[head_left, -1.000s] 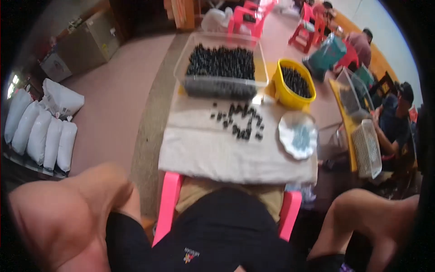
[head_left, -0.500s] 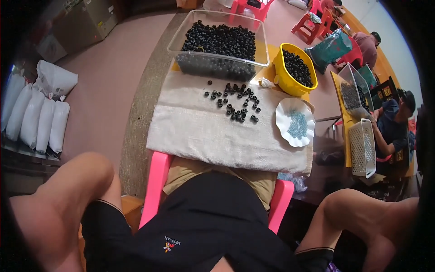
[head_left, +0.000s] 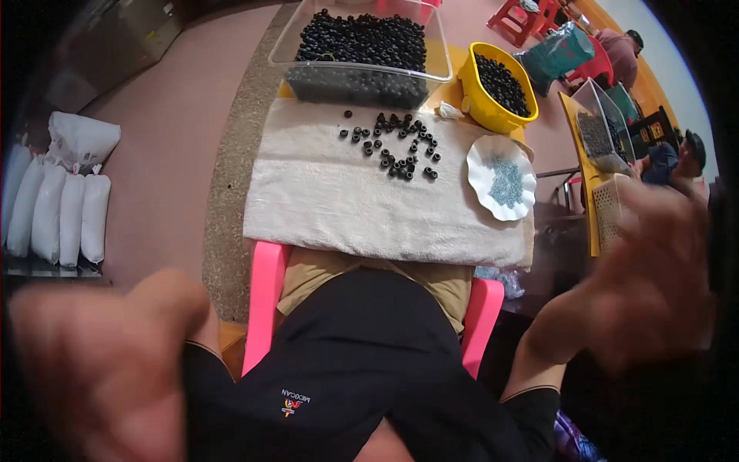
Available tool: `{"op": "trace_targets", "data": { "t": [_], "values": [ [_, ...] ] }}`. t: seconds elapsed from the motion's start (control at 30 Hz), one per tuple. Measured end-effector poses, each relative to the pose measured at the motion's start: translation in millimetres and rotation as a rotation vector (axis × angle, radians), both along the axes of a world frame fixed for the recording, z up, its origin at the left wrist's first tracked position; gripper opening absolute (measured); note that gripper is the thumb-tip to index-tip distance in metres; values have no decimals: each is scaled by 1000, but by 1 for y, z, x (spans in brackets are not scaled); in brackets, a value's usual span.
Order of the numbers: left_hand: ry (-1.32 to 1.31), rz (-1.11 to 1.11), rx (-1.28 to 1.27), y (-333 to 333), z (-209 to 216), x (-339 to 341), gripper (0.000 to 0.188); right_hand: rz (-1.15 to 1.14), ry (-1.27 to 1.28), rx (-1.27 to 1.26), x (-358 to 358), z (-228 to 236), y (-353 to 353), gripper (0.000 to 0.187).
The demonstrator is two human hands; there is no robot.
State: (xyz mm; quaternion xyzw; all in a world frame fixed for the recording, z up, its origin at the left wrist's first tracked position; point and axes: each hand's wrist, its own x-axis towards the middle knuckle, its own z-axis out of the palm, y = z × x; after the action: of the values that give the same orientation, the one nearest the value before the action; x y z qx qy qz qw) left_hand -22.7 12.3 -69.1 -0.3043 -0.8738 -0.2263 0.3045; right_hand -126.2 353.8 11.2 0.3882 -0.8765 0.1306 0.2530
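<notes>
My left hand [head_left: 100, 369] is a large blur at the lower left, and its fingers are smeared. At the right side my right hand [head_left: 654, 269] is raised and blurred too; motion hides what its fingers do. Neither hand touches the table. In front of me a white towel [head_left: 331, 204] covers the tabletop, with several loose black beads [head_left: 398, 164] scattered on its far half. A white scalloped plate [head_left: 479, 173] on the towel's right side holds tiny pale-blue beads [head_left: 506, 182]. Of the things on my table, this plate is nearest to my right hand.
Behind the towel stand a clear plastic box [head_left: 362, 71] and a yellow tub [head_left: 493, 119], both full of black beads. A crumpled tissue [head_left: 450, 111] lies between them. White sacks [head_left: 69, 208] stand at the left. Another person [head_left: 670, 158] sits at a table on the right.
Both hands have come into view from out of frame, the left at the lower left and the right at the right side. The view has shifted slightly, so the table sits higher.
</notes>
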Motion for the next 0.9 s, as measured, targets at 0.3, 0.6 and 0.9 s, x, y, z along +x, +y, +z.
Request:
{"op": "trace_targets", "data": {
  "t": [0.3,0.6,0.9],
  "values": [
    [-246,-184,33,28,-202,-83,37,72,-522,-61,-87,-238,-92,22],
    [25,-78,-332,39,-227,-95,23,-94,-365,18,-101,-282,-103,27],
    [136,-43,-432,43,-232,-95,20,-135,-351,-53,-96,-284,-113,21]
  ]
}}
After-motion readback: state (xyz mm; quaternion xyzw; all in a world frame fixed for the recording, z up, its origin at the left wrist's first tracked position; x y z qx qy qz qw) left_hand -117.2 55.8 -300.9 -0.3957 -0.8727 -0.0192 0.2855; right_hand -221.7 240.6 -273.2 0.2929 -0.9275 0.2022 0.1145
